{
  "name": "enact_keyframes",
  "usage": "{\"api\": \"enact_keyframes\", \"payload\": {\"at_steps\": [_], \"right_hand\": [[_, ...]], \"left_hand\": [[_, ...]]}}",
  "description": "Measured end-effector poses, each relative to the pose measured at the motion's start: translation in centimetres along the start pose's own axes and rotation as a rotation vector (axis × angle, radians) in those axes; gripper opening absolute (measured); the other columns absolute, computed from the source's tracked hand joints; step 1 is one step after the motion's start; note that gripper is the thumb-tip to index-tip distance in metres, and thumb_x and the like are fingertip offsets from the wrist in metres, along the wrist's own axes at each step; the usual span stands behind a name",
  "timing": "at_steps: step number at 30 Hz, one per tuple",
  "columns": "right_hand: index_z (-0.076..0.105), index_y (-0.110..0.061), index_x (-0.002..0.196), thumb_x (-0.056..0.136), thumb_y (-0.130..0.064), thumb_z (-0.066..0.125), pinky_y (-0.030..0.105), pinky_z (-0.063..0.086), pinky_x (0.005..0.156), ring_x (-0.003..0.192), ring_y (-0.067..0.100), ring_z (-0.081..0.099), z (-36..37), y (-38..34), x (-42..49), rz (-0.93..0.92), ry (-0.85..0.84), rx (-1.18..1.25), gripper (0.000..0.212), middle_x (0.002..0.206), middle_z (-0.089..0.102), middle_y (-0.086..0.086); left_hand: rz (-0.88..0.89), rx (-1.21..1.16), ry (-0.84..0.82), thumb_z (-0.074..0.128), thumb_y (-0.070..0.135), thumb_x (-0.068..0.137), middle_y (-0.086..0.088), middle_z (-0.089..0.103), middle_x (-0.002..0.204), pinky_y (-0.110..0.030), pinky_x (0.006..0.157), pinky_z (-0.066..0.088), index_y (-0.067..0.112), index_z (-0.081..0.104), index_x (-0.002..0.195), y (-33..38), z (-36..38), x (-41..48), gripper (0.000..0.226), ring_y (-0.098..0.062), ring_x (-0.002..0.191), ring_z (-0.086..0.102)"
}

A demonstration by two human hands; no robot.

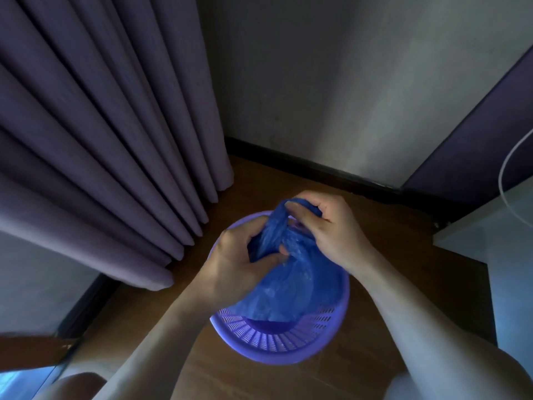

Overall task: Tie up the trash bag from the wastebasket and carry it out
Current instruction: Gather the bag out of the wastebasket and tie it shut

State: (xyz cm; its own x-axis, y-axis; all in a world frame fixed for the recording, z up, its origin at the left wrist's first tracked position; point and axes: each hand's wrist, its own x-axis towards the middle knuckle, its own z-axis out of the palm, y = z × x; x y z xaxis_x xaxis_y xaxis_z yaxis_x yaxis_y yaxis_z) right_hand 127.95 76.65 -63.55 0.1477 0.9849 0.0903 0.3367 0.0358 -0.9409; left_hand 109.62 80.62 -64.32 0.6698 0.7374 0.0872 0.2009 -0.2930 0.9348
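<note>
Purple curtain (95, 145) hangs left of the lilac slotted wastebasket (277, 339) on the wooden floor (383, 284). Inside it sits the blue trash bag (297, 287), its mouth gathered above the rim. My left hand (239, 264) clamps the neck; my right hand (326, 226) pinches the twisted end. I should keep the neck tight while looping.

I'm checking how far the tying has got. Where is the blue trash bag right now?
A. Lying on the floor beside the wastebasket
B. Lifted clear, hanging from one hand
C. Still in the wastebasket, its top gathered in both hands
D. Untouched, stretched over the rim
C: the blue trash bag sits inside the purple wastebasket, its gathered top gripped by the left hand and right hand.
</note>
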Motion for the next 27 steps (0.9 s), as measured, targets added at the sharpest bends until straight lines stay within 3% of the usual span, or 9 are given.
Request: {"api": "enact_keyframes", "payload": {"at_steps": [5, 8, 11, 14, 16, 19, 22, 24, 27], "right_hand": [[0.069, 0.001, 0.098, 0.098, -0.021, 0.06, 0.041, 0.051, 0.074, 0.081, 0.029, 0.066, 1.5, 0.2, 0.0, 0.344, -0.02, 0.331, 0.025, 0.094, 0.067, 0.031], [0.069, -0.003, 0.107, 0.095, -0.013, 0.063, 0.033, 0.057, 0.074, 0.086, 0.025, 0.072, 1.8, -0.2, 0.1, 0.443, -0.069, 0.403, 0.016, 0.104, 0.073, 0.023], [0.069, -0.011, 0.108, 0.091, -0.003, 0.066, 0.027, 0.06, 0.068, 0.084, 0.019, 0.074, 1.9, -0.3, -0.1, 0.484, -0.16, 0.383, 0.019, 0.103, 0.076, 0.013], [0.075, -0.018, 0.096, 0.09, -0.001, 0.066, 0.028, 0.06, 0.072, 0.083, 0.015, 0.074, 1.6, -0.5, -0.3, 0.497, -0.263, 0.293, 0.02, 0.091, 0.078, 0.001], [0.076, -0.018, 0.09, 0.093, -0.007, 0.063, 0.036, 0.06, 0.084, 0.089, 0.018, 0.073, 1.1, -0.5, -0.3, 0.483, -0.317, 0.152, 0.017, 0.092, 0.077, 0.002], [0.069, -0.014, 0.074, 0.088, -0.023, 0.059, 0.047, 0.049, 0.082, 0.078, 0.022, 0.066, 0.4, -1.0, -0.4, 0.446, -0.387, 0.214, 0.019, 0.081, 0.068, 0.009], [0.073, -0.019, 0.094, 0.076, -0.046, 0.072, 0.038, 0.054, 0.089, 0.098, 0.012, 0.068, 0.4, -1.3, -1.0, 0.278, -0.514, -0.056, 0.032, 0.108, 0.067, 0.001], [0.073, -0.024, 0.093, 0.076, -0.047, 0.073, 0.037, 0.054, 0.086, 0.098, 0.007, 0.063, 0.6, -1.0, -1.3, 0.081, -0.425, -0.358, 0.028, 0.109, 0.056, -0.007], [0.072, -0.019, 0.085, 0.081, -0.04, 0.065, 0.038, 0.052, 0.078, 0.092, 0.008, 0.061, 0.5, -1.0, -1.4, -0.066, -0.32, -0.463, 0.023, 0.103, 0.053, -0.009]], "left_hand": [[0.038, -0.021, 0.149, 0.071, 0.002, 0.086, 0.007, 0.072, 0.101, -0.032, 0.072, 0.058, 0.031, 0.037, 0.136, 0.0, -0.3, -0.6, 0.067, -0.018, 0.086, 0.071], [0.083, 0.062, 0.118, 0.071, 0.0, 0.082, 0.008, 0.068, 0.102, -0.039, 0.074, 0.057, 0.033, 0.036, 0.139, -0.1, -1.1, -0.6, 0.075, -0.021, 0.088, 0.069], [0.161, 0.223, 0.086, 0.071, 0.002, 0.079, 0.011, 0.066, 0.111, -0.037, 0.082, 0.054, 0.031, 0.053, 0.129, -0.3, -1.3, -0.5, 0.061, -0.011, 0.099, 0.067], [0.2, 0.376, 0.046, 0.06, 0.019, 0.085, 0.01, 0.066, 0.111, -0.039, 0.08, 0.052, 0.03, 0.062, 0.116, -0.8, -1.4, -0.4, 0.032, -0.01, 0.099, 0.064], [0.198, 0.447, 0.01, 0.052, 0.029, 0.088, 0.01, 0.065, 0.109, -0.042, 0.077, 0.053, 0.033, 0.059, 0.113, -0.9, -1.6, -0.4, 0.026, -0.016, 0.097, 0.065], [0.195, 0.494, 0.002, 0.045, 0.03, 0.088, 0.012, 0.061, 0.104, -0.044, 0.072, 0.052, 0.035, 0.054, 0.109, -0.6, -1.8, -0.4, 0.023, -0.019, 0.092, 0.063], [0.153, 0.504, 0.01, 0.044, 0.026, 0.085, 0.011, 0.056, 0.094, -0.042, 0.068, 0.049, 0.028, 0.054, 0.099, -0.7, -1.7, -0.3, 0.017, -0.018, 0.082, 0.057], [0.097, 0.443, 0.005, 0.047, 0.022, 0.084, 0.014, 0.051, 0.081, -0.032, 0.063, 0.043, 0.031, 0.053, 0.085, -0.8, -1.5, -0.3, 0.01, -0.008, 0.072, 0.05], [-0.089, 0.226, -0.052, 0.058, 0.02, 0.092, 0.012, 0.049, 0.06, -0.022, 0.054, 0.032, 0.039, 0.055, 0.07, -1.1, -1.3, -0.2, 0.03, -0.004, 0.056, 0.041]]}}
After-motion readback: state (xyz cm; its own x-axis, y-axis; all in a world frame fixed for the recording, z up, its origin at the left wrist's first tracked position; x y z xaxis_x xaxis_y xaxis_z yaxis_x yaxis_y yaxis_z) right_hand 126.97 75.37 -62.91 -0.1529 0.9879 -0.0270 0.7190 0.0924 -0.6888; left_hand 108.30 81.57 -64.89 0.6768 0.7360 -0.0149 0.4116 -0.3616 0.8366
